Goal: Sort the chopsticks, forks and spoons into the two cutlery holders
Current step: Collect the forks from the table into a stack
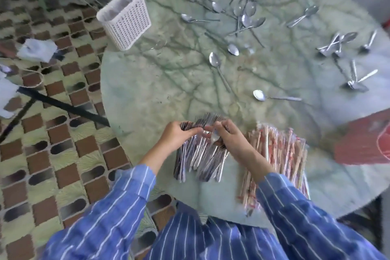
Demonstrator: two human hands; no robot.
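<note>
Where fork pile (200, 160) lies, left grip (179, 135) curled round its top, right grip (230, 139) pinching one utensil (214, 138).

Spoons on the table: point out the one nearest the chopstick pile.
The lone spoon just beyond the chopstick pile, bowl left, handle pointing right; the other spoons lie farther off.
</note>
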